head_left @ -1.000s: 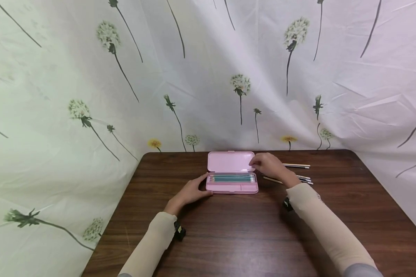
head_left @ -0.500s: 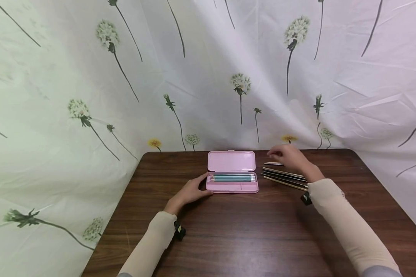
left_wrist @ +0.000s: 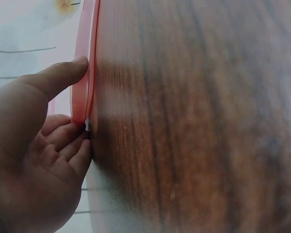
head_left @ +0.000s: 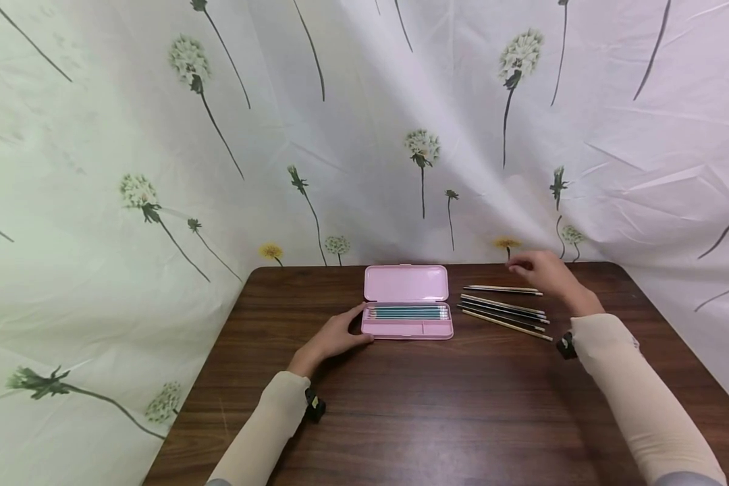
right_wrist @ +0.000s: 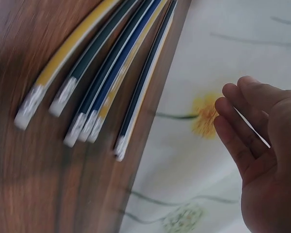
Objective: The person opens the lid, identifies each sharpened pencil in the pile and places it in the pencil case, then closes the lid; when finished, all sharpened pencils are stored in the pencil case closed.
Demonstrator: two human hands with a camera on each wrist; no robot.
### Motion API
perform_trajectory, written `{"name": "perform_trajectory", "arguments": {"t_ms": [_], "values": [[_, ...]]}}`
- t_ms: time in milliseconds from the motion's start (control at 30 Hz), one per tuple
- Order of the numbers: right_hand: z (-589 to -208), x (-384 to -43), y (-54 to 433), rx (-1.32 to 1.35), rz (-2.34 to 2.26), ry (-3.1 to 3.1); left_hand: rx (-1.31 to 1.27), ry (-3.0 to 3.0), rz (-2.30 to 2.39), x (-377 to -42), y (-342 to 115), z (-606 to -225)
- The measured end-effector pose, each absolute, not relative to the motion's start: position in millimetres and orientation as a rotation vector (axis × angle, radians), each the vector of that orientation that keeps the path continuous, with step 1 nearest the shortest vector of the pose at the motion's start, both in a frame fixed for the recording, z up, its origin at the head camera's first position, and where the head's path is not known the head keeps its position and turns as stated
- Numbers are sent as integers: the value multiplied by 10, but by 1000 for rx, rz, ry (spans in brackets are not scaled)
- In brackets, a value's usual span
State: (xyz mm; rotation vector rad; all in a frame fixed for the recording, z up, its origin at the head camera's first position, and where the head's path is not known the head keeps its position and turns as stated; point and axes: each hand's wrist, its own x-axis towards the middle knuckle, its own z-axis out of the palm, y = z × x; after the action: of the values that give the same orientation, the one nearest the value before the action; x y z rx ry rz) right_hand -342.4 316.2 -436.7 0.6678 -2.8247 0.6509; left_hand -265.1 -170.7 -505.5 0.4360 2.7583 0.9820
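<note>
A pink pencil case [head_left: 406, 329] lies with its lid [head_left: 406, 283] raised back, and several teal pencils [head_left: 407, 312] fill its rear compartment. My left hand [head_left: 335, 335] holds the case's left end, thumb [left_wrist: 68, 77] against the front wall and fingers [left_wrist: 70, 138] at the end. Over the table's far right part hovers my right hand [head_left: 547, 275], fingers loosely bent, nothing between them. Below and left of it lie several loose pencils [head_left: 504, 312] in dark, blue and yellow, their white eraser ends showing in the right wrist view.
The dark wooden table [head_left: 413, 405] ends at a hanging cloth [head_left: 364, 169] printed with dandelions. A separate pair of pencils [head_left: 503, 289] lies behind the main row, near the back edge.
My right hand has moved right, from the case lid past the loose pencils, uncovering them. The left hand and the case have stayed in place.
</note>
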Motion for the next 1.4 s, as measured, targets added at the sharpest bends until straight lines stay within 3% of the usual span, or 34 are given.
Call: {"name": "perform_trajectory", "arguments": {"t_ms": [600,967,1400], "values": [[-4702,-3446,3478,457,670,-2903,444,2760,979,-2649,-1715,-5052],[-4929,-3409,3476,526,546,-2928,437,2760,970,-2664,-1719,-5076],[-4923,-3442,3474,529,560,-3006,425,2748,990,-2661,-1706,-5060]]}}
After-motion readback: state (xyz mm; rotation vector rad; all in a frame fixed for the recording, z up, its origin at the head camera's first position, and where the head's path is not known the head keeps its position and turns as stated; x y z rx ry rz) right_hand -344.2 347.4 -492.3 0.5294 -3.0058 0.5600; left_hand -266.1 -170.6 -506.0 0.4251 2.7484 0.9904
